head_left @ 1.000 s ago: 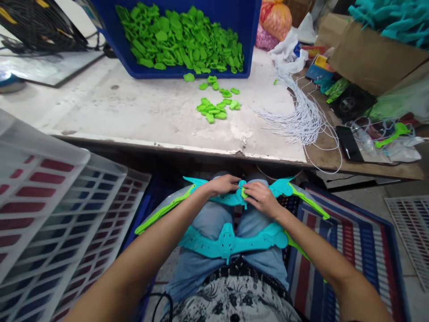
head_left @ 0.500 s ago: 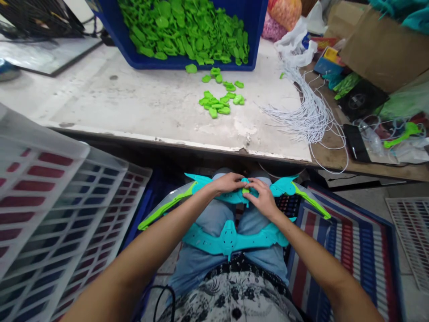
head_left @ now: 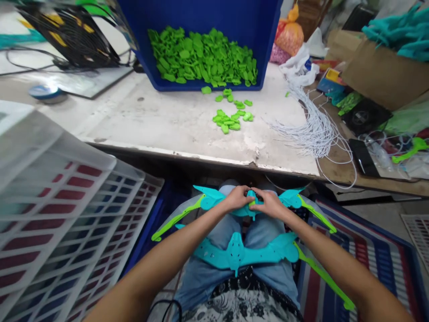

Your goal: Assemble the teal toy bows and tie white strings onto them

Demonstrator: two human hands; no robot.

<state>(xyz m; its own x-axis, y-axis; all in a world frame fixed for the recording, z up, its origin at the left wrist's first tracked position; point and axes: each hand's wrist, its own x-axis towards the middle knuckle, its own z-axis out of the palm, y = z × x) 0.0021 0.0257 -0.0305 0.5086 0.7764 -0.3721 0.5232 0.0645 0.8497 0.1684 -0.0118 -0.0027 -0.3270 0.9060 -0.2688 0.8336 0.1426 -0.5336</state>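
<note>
Across my knees lies a turquoise toy bow [head_left: 210, 199] with lime-green limb tips. At its middle sits a small green plastic piece [head_left: 252, 203]. My left hand [head_left: 238, 197] grips the bow just left of this piece, its fingertips at the middle. From the right, my right hand [head_left: 270, 204] closes on the same spot, thumb and fingers around the green piece. The fingers partly hide how the piece sits. Nearer my body a second turquoise toy bow [head_left: 258, 256] rests on my lap, touched by neither hand; my right forearm passes over its right end.
A blue bin [head_left: 214, 13] of green pieces [head_left: 204, 58] stands on the white-topped table [head_left: 161, 120], with loose green pieces [head_left: 229, 120] before it. White cords [head_left: 317, 129] hang over the table edge. Plastic crates [head_left: 80, 197] flank my left; a striped crate [head_left: 365, 255] is at right.
The view has tilted up and shifted left, so everything sits lower and further right. My right fingers have drawn in around the middle of the bow. Both hands stay on it.
</note>
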